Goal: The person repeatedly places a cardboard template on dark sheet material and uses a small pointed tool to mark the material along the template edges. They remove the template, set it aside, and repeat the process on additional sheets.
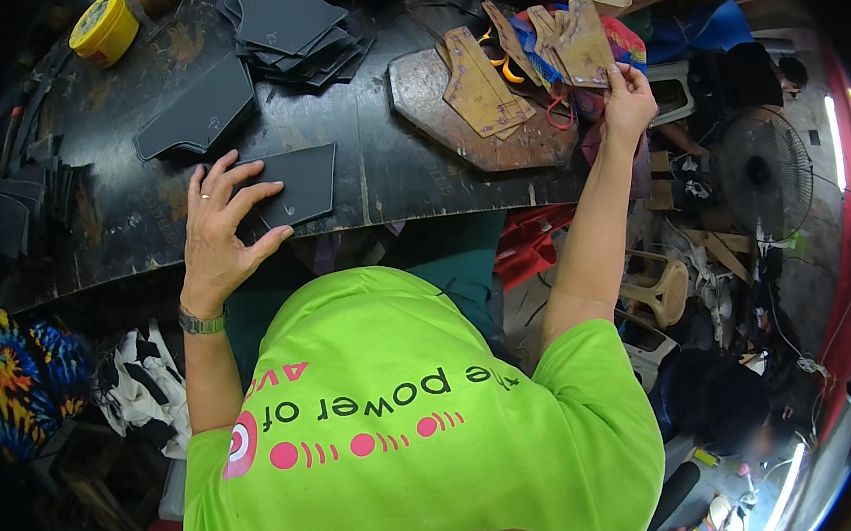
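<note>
My left hand (230, 214) lies with fingers spread over the near edge of a dark grey cut sheet piece (303, 180) at the table's front. A larger stack of dark grey pieces (200, 107) sits just beyond it. At the right, my right hand (630, 104) pinches the edge of a brown pattern piece (587, 42) marked with purple stains. More brown pattern pieces (482, 90) rest on a worn wooden board (422, 102). Scissors with orange-yellow handles (507, 66) and red-handled scissors (558, 113) lie among them, partly covered.
A tall pile of dark grey pieces (289, 24) stands at the back of the black table (372, 188). Two yellow tubs (105, 28) are at the far left, with more dark pieces (15, 202) below. A fan (763, 171) and a beige plastic chair (662, 292) stand to the right.
</note>
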Demonstrator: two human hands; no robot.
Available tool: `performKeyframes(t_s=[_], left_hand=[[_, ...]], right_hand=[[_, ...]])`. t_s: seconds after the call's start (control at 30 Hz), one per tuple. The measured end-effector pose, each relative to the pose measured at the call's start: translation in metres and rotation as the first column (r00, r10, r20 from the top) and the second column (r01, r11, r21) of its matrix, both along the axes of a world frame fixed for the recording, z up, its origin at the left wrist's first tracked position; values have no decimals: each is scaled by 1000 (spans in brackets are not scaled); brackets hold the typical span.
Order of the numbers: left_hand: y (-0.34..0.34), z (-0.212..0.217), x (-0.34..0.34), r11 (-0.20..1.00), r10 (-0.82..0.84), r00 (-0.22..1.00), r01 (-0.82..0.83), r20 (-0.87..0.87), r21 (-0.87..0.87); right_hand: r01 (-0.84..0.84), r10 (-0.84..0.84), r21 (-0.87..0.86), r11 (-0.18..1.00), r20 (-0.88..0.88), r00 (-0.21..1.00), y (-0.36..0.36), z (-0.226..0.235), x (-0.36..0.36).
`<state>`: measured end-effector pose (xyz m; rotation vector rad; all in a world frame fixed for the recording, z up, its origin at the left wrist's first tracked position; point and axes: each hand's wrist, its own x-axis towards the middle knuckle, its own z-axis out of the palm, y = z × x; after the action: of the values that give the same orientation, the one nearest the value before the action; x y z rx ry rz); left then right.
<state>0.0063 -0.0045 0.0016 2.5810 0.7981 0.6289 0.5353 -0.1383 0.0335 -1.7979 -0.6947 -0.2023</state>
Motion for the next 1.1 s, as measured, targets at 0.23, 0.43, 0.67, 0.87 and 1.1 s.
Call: performKeyframes(t_s=[0.23, 0.43, 0.67, 0.87, 1.1], left_hand=[[0, 1, -1, 1000, -1, 1000, 1, -13, 9], [-5, 5, -2, 995, 18, 999, -21, 26, 93], [-11, -4, -19, 969, 220, 956, -238, 195, 72], [-10, -7, -17, 929, 368, 896, -345, 247, -132], [-4, -3, -23, 927, 365, 904, -329, 224, -182]], right_hand=[[-69, 98, -258, 964, 100, 990, -2, 7, -76], [-65, 244, -736, 674, 139, 960, -11, -6, -135], [-470, 381, 2, 883, -590, 712, -5, 16, -141], [-821, 678, 216, 529, -689, 256, 33, 8, -225], [-889, 734, -270, 371, -500, 458, 79, -20, -289]])
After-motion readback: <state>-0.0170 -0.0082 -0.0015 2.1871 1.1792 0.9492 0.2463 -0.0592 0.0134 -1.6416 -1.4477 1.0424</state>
